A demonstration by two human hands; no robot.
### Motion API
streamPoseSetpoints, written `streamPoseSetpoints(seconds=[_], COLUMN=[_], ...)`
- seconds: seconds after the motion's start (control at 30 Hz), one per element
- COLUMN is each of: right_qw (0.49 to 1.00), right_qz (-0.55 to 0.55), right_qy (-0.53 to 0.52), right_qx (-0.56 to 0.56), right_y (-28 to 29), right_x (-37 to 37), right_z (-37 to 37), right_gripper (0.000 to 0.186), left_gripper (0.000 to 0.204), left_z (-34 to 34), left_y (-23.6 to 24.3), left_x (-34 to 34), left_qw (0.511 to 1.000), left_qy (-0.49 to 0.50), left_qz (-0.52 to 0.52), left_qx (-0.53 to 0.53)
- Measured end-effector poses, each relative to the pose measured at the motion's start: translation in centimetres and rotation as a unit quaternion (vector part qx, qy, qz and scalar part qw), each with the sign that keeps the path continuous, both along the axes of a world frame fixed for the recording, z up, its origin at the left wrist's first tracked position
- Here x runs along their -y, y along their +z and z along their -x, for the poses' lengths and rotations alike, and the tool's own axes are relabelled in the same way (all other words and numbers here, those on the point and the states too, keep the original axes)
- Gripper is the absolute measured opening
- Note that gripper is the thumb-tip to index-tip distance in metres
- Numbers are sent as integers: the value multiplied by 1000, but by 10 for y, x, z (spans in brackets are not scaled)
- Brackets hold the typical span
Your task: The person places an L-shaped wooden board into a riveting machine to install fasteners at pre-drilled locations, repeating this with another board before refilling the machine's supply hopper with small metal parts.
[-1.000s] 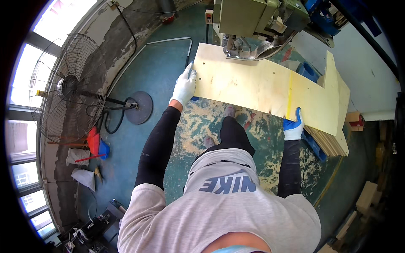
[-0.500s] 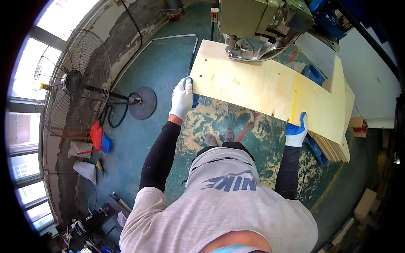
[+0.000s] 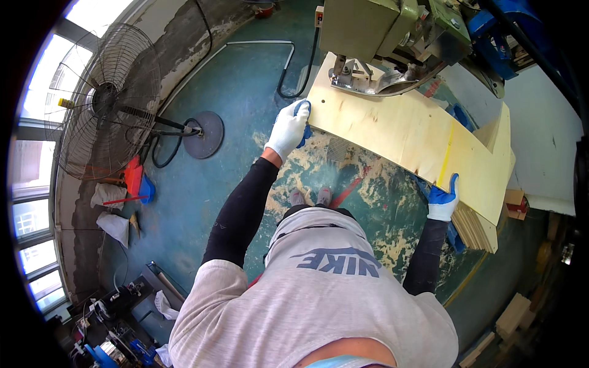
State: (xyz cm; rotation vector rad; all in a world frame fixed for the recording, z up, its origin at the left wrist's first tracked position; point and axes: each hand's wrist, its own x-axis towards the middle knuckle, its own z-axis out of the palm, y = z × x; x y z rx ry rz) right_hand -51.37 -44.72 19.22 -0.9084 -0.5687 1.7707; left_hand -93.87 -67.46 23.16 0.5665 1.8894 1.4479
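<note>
A long pale plywood board [image 3: 386,132] with a yellow stripe across it lies under the metal foot [image 3: 380,83] of a green machine [image 3: 362,27]. My left hand [image 3: 289,127], in a white glove with blue palm and fingertips, is closed on the board's left end. My right hand [image 3: 443,199], gloved alike, grips the near edge beside the yellow stripe, its thumb on top and its fingers hidden beneath. Below the board's right end shows a stack of plywood pieces [image 3: 472,227], with their layered edges toward me.
A large wire-caged fan [image 3: 104,101] stands at the left on a round base [image 3: 204,135]. Near it are a red and blue dustpan [image 3: 146,189] and white sacks [image 3: 113,228]. Sawdust covers the green floor [image 3: 276,193] around my feet. Timber pieces [image 3: 513,314] lie at the lower right.
The board has shifted to the right and slightly turned beneath the machine foot, its left end now nearer the foot. Both my hands have moved right with it, still gripping.
</note>
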Motion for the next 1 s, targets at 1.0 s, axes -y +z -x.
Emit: streamPoseSetpoints(seconds=[1.0], right_qw=[999], right_qz=[12], right_qy=[15], right_qx=[-34], right_y=[7], right_x=[20], right_z=[3], right_gripper=[35], left_gripper=[40], left_z=[-18], left_y=[1], left_x=[19], left_qw=[997], left_qy=[68], left_qz=[-21], left_qx=[2])
